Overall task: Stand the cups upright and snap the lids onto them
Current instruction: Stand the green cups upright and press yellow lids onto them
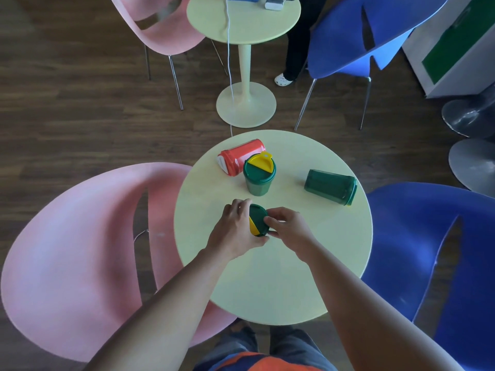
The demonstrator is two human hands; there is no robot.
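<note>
On the round pale-green table [294, 277] a green cup [258, 180] stands upright, capped by a green lid with a raised yellow flap. Behind it a red cup [241, 159] lies on its side, white lid end to the left. At the right a second green cup [330, 186] lies on its side, its lid end pointing right. My left hand [235, 231] and my right hand [289, 230] both grip a green and yellow lid [257, 219] near the table's middle; whatever is under that lid is hidden by my fingers.
A pink chair [80, 253] stands left of the table and a blue chair [434, 253] right of it. Beyond are a second small round table [241, 22] with a white cable, another pink chair, another blue chair, and a person's leg with a white shoe [282, 80].
</note>
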